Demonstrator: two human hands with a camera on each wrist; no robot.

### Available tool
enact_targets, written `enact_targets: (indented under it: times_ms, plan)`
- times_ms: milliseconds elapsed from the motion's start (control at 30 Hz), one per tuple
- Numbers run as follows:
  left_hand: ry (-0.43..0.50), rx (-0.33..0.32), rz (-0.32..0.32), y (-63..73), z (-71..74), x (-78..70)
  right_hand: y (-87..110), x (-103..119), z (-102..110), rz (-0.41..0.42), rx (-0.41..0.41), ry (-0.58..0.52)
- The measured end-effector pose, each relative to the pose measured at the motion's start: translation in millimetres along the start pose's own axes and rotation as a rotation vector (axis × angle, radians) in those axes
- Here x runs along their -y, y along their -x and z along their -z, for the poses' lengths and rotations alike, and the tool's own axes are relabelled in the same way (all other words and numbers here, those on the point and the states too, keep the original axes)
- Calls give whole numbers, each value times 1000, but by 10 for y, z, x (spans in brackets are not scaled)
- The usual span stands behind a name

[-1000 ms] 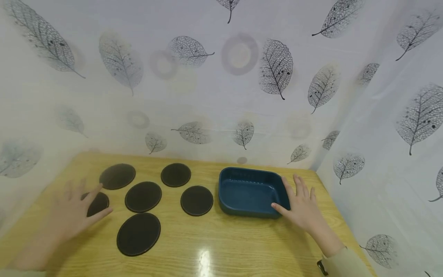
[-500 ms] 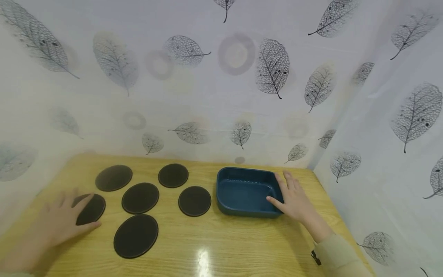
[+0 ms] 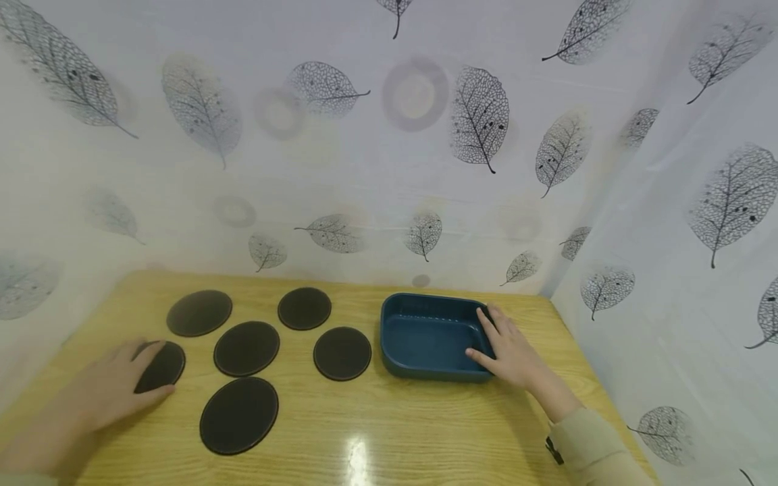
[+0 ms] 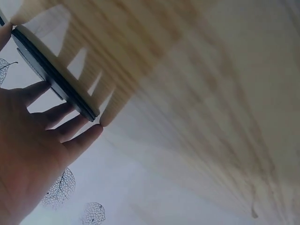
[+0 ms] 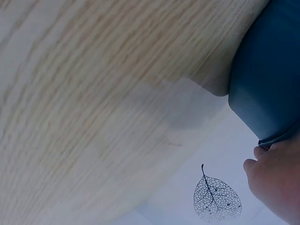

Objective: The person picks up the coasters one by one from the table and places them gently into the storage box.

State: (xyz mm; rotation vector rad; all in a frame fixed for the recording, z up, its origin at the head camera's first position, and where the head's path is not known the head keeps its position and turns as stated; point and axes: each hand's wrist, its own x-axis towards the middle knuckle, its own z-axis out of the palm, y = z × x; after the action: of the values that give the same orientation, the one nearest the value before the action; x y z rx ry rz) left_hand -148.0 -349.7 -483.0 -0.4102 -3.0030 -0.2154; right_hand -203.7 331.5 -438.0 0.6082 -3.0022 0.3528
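A deep-blue rectangular baking dish point(image 3: 434, 337) stands on the wooden table. My right hand point(image 3: 516, 358) holds its right wall, thumb and index finger reaching over the rim to the inside. Fingertips of the right hand point(image 5: 276, 173) meet the rim in the right wrist view. At the far left lies a dark round coaster point(image 3: 167, 364), its left part covered by my left hand point(image 3: 106, 388). Index finger and thumb lie on either side of this coaster. In the left wrist view the left fingers spread around the dark coaster's point(image 4: 56, 77) edge.
Several other dark round coasters lie flat between my left hand and the dish, including a near one point(image 3: 239, 415) and one beside the dish point(image 3: 342, 353). A white leaf-patterned curtain point(image 3: 365, 162) borders the table point(image 3: 389, 432) behind and at the right.
My left hand has shifted left and lowered onto the leftmost coaster. The right fingers have drawn in over the dish's right rim. The head view has shifted slightly.
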Motion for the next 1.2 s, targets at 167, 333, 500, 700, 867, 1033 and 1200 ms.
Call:
enact_targets:
  times_ms: [167, 333, 500, 700, 867, 1033, 1200]
  plan:
    - [-9, -47, -19, -6, -26, 23, -21, -39, -26, 2, 35, 36]
    - [-33, -42, -12, -31, -28, 40, -31, -71, -52, 16, 33, 44]
    - [-44, -38, -10, -48, -30, 49, -25, -67, -79, -1, 35, 48]
    - [-38, -85, -29, -27, -52, 64, -4, 1, -56, -20, 18, 21]
    - [-20, -151, -75, -15, -58, 47, -9, 3, -63, -32, 22, 25]
    - [-12, -232, -152, -75, -16, -16, -14, -24, -71, -30, 29, 43]
    - [-38, -209, -194, -185, 74, -134, -9, -37, -76, -9, 5, 38]
